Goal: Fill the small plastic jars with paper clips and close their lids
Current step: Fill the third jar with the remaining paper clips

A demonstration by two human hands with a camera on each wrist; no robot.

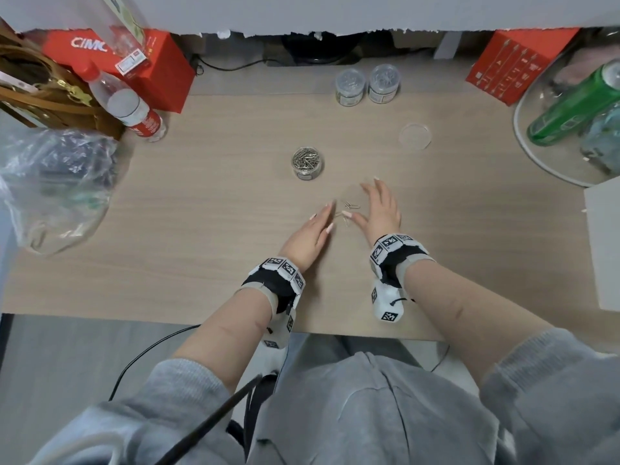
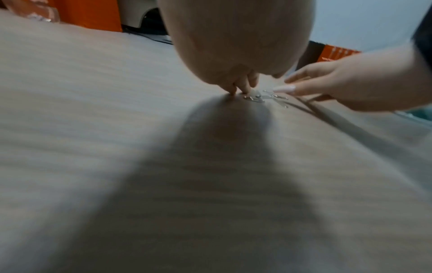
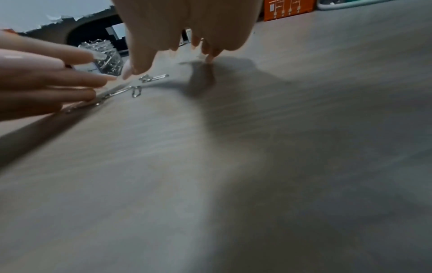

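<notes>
A few loose paper clips (image 1: pixel 350 207) lie on the wooden desk (image 1: pixel 208 209) between my two hands. My left hand (image 1: pixel 317 226) lies flat with straight fingers just left of them, fingertips touching the desk. My right hand (image 1: pixel 379 206) hovers open at their right, fingers spread. In the right wrist view the clips (image 3: pixel 135 88) lie beside the left hand's fingers (image 3: pixel 70 81). In the left wrist view the clips (image 2: pixel 264 97) lie between both hands. An open small jar (image 1: pixel 307 162), full of clips, stands behind the hands. Its clear lid (image 1: pixel 415 136) lies to the right. Two closed filled jars (image 1: pixel 367 83) stand at the back.
A water bottle (image 1: pixel 124 102), red boxes (image 1: pixel 157 58) and a brown bag (image 1: pixel 43 92) crowd the back left. A crumpled plastic bag (image 1: pixel 57 186) lies at the left. A tray (image 1: pixel 536 152) with a green can (image 1: pixel 577 102) sits at the right.
</notes>
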